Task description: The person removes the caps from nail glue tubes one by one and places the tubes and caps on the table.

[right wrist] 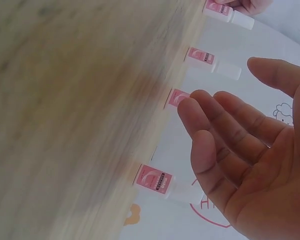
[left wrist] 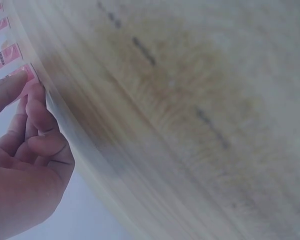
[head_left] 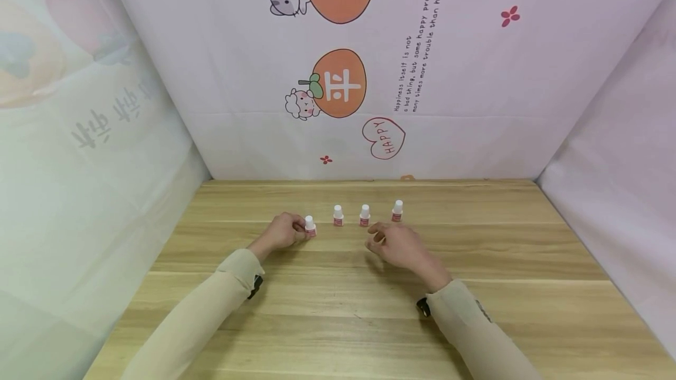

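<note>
Several small white bottles with pink labels stand upright in a loose row on the wooden table. At the row's left end, my left hand [head_left: 282, 231] pinches the leftmost bottle [head_left: 310, 226] low down between thumb and fingers; the left wrist view shows the thumb against its pink label [left wrist: 30, 75]. My right hand [head_left: 398, 245] holds nothing, its fingers loosely bent and spread. It hovers just in front of the rightmost bottle [head_left: 398, 211] and the bottle to its left [head_left: 365, 216]. Between these and the held one stands another bottle [head_left: 338, 216].
The wood-grain table [head_left: 338, 321] extends toward me and to both sides. Behind it rises a white cloth backdrop [head_left: 454, 145] with cartoon prints and lettering. White cloth also hangs at the left side [head_left: 105, 204] and the right side [head_left: 623, 163].
</note>
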### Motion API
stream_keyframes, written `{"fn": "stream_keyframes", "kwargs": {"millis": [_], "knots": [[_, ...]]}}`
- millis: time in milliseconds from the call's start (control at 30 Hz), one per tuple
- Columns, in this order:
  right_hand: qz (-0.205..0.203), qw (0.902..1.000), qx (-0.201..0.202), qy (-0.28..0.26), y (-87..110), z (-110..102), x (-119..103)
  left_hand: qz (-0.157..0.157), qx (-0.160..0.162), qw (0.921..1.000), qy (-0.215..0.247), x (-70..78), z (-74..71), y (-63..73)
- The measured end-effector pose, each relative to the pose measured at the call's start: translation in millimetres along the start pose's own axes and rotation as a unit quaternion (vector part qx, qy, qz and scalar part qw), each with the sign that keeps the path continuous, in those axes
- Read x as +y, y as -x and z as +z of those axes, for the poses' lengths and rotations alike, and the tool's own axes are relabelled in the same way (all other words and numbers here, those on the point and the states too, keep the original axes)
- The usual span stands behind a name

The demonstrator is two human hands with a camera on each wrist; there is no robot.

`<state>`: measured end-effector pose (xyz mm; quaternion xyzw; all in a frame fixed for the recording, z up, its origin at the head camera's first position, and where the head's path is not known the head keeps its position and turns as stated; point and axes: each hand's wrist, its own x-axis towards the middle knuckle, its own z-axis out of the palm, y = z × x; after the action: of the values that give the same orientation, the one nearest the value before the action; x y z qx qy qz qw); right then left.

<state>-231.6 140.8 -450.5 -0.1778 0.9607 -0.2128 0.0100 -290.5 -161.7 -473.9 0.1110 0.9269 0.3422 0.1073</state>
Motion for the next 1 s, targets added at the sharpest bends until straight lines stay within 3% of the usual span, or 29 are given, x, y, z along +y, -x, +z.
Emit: {"fn": "stream_keyframes", "kwargs": {"millis": [1000], "knots": [[0.009,0.9992,0.027,-0.028,-2.7,8.0,-3.0,0.005,-0.021,0.9998,-0.006,10.1,11.3,4.4]]}}
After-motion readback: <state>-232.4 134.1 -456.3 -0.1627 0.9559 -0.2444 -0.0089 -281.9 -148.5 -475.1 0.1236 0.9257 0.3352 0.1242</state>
